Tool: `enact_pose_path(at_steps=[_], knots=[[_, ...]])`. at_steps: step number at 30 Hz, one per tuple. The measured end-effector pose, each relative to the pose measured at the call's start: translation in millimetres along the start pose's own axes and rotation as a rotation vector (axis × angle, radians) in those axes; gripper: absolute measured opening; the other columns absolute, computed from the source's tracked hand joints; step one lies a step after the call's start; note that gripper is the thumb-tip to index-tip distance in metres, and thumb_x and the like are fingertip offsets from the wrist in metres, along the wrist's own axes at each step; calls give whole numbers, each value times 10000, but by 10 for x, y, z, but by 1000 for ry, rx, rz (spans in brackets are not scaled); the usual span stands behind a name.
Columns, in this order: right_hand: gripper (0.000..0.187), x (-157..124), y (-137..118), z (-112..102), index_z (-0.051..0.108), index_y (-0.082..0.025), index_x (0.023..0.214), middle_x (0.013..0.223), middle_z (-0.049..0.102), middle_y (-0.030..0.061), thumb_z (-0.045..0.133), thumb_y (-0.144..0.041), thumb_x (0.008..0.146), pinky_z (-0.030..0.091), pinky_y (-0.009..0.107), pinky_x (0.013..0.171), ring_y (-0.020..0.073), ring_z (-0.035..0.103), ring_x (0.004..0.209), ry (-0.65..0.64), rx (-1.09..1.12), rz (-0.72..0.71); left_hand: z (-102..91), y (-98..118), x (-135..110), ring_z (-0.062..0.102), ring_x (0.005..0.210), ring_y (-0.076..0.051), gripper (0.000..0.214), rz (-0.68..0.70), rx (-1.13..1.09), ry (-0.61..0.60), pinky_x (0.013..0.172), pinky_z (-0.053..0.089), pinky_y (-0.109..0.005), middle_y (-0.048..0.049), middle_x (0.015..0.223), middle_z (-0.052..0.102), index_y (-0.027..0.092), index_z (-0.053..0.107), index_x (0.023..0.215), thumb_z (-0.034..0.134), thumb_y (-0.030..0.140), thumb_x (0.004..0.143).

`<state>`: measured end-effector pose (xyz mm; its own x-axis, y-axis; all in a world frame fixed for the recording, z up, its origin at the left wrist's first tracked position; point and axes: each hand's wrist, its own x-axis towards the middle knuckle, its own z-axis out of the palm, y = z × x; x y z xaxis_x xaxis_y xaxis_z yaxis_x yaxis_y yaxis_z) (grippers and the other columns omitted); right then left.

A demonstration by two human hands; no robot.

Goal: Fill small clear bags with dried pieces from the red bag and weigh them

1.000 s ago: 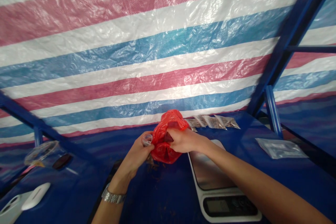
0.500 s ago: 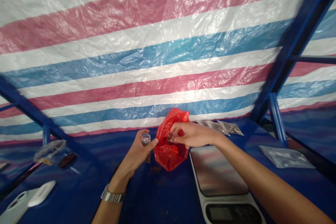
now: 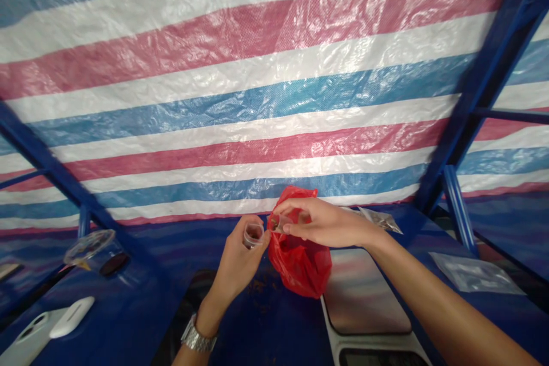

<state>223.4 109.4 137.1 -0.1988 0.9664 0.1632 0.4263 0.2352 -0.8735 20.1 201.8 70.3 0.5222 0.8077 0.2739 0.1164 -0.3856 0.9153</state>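
My left hand (image 3: 240,254) is closed round a small clear plastic bag (image 3: 253,234), whose mouth gapes in a ring and shows something brown inside. My right hand (image 3: 315,220) pinches a small see-through cup (image 3: 283,223), tipped toward the left, over the opening of a red plastic bag (image 3: 300,266). Some brownish-green bits show at the cup's lip, too small to name. Thumb of the left hand and cup are close together. Beneath my right forearm lies a digital scale (image 3: 364,297) with a bare metal plate, partly covered by the red bag.
Small packets of dried pieces (image 3: 381,220) and a flat clear bag (image 3: 476,273) lie right. On the left are a clear plastic cup (image 3: 92,249), a phone (image 3: 32,334) and a white earphone case (image 3: 72,317). Brown crumbs dot the blue tabletop; a striped tarpaulin (image 3: 257,97) hangs behind.
My left hand has turned the clear bag's mouth toward me and nearer the cup. The small cup has come up to the red bag's left edge, tipped. The red bag sags right, over the scale.
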Motion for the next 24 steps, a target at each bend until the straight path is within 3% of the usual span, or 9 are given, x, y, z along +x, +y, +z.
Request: enact_pose_path(at_steps=[8, 14, 19, 24], knots=[[286, 140, 133, 270, 689, -185, 1237, 1116, 749, 75, 618, -231, 963, 568, 294, 801, 169, 694, 890, 40, -106, -107, 20, -156, -9, 642, 835, -188, 227, 15, 55, -139, 749, 486, -268, -30, 926, 717, 204, 643, 1036, 678, 398, 922], [347, 153, 143, 386, 712, -221, 1225, 1211, 669, 89, 553, -72, 955, 488, 378, 1051, 213, 632, 1141, 106, -393, -282, 52, -235, -4, 669, 891, -199, 229, 8, 75, -137, 788, 505, -284, -39, 1002, 730, 198, 633, 1082, 681, 349, 917], [500, 169, 207, 401, 702, -243, 1240, 1321, 612, 88, 478, 49, 901, 448, 370, 1111, 210, 570, 1265, 110, -461, -386, 79, -211, 4, 678, 993, -211, 347, 4, -70, -160, 901, 522, -316, -53, 1106, 715, 198, 577, 1169, 710, 377, 903], [434, 189, 217, 375, 727, -244, 1208, 1295, 626, 83, 499, 6, 937, 462, 368, 1083, 212, 592, 1215, 100, -446, -356, 81, -162, 1, 671, 1055, -213, 456, -65, -205, -234, 937, 518, -328, -67, 1163, 699, 202, 546, 1229, 748, 404, 873]])
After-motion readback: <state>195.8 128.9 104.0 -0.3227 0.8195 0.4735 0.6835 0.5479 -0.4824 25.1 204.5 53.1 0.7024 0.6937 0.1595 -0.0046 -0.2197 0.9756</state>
